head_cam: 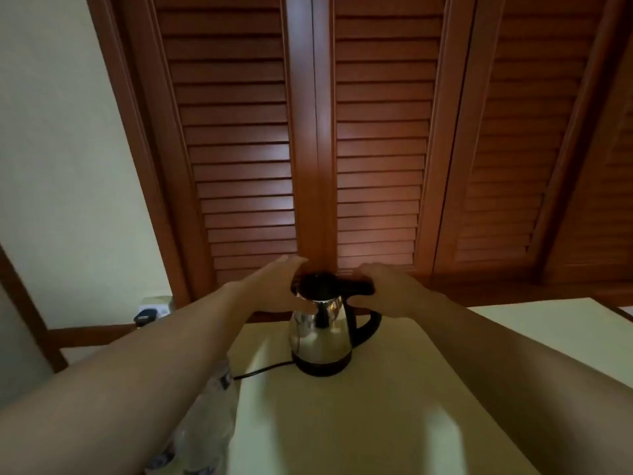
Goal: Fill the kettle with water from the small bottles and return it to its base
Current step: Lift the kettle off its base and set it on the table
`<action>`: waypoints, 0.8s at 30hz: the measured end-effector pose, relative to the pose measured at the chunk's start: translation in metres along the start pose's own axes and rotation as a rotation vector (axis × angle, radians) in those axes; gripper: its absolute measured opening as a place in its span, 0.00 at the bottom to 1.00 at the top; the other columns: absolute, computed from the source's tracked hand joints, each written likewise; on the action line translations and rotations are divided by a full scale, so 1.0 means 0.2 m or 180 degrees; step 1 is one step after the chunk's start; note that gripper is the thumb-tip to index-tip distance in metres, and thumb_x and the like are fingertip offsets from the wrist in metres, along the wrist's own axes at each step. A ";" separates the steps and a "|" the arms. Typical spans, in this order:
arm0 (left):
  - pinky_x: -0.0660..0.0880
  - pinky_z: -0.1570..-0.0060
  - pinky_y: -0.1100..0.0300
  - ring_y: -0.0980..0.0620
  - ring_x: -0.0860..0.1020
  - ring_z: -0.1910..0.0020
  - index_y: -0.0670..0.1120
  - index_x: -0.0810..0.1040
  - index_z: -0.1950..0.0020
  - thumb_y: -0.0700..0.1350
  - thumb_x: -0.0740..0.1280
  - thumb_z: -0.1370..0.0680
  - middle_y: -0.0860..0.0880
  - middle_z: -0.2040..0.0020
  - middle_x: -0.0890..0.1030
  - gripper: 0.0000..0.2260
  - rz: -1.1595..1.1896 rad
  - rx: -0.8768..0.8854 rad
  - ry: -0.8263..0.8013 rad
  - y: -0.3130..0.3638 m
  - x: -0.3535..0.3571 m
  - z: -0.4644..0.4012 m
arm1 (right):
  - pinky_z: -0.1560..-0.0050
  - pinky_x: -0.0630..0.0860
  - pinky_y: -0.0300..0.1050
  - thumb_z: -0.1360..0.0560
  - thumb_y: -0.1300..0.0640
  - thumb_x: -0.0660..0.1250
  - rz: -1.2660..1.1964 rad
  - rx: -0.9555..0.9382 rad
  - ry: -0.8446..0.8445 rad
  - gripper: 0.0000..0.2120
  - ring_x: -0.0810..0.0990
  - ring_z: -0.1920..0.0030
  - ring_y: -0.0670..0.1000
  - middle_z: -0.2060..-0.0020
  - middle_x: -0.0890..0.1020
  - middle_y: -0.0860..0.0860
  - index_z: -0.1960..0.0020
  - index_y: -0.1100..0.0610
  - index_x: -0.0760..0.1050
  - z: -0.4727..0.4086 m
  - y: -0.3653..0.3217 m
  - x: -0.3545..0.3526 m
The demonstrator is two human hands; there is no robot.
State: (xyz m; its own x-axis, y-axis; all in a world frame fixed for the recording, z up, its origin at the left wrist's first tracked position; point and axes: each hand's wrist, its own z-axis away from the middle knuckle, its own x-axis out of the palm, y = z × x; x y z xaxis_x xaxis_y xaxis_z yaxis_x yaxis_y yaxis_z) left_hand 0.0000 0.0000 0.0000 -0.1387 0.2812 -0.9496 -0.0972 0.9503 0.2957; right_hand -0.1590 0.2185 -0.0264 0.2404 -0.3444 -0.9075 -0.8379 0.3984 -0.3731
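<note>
- The polished steel kettle with a black lid and black handle (322, 332) stands upright on its round black base (322, 366) on the pale cream tabletop (376, 423), towards the far edge, in front of brown louvred doors (308, 132).
- I judge the kettle rigid, and its polished wall slippery; the curved handle on its right is the secure place to take hold.
- How much water it holds cannot be told, so its weight is uncertain.
- The left hand (277, 286) lies at the lid's left side, fingers fairly straight and reaching past it, thumb against the steel just under the rim.
- The right hand (387, 291) rests its curled fingers over the top of the handle where it meets the lid; a firm grip cannot be confirmed.
- Count: one kettle, one base, one black cord (263, 370) running left.
- Clear plastic bottles (209, 423) lie blurred under the left forearm; at least one, the number unclear.
</note>
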 end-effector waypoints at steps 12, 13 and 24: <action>0.80 0.43 0.54 0.57 0.80 0.43 0.60 0.76 0.37 0.66 0.83 0.44 0.61 0.43 0.82 0.38 0.0431 -0.0667 -0.0008 -0.10 0.16 -0.13 | 0.55 0.73 0.41 0.20 0.49 0.71 -0.0456 -0.0110 0.0268 0.03 0.79 0.55 0.41 0.57 0.81 0.42 0.48 0.48 0.80 -0.08 0.11 0.11; 0.80 0.46 0.56 0.57 0.80 0.45 0.60 0.76 0.39 0.63 0.84 0.42 0.61 0.45 0.82 0.35 0.0455 -0.0662 0.0066 -0.08 0.14 -0.13 | 0.56 0.72 0.40 0.20 0.49 0.71 -0.0512 -0.0124 0.0374 0.05 0.78 0.55 0.40 0.56 0.80 0.42 0.46 0.49 0.80 -0.08 0.11 0.10; 0.77 0.41 0.53 0.53 0.79 0.40 0.55 0.77 0.31 0.63 0.84 0.46 0.58 0.40 0.82 0.45 0.0605 -0.0767 0.0607 0.22 -0.02 0.13 | 0.52 0.75 0.42 0.21 0.50 0.72 -0.0614 -0.0287 0.0795 0.10 0.79 0.52 0.46 0.52 0.81 0.48 0.42 0.53 0.80 0.15 -0.04 -0.10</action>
State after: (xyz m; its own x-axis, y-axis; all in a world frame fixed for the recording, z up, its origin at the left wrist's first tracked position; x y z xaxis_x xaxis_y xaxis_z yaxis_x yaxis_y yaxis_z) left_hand 0.0222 0.0433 0.0148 -0.3559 0.3985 -0.8453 -0.2784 0.8183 0.5029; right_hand -0.1424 0.2466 -0.0115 0.2805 -0.6086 -0.7422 -0.8313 0.2325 -0.5049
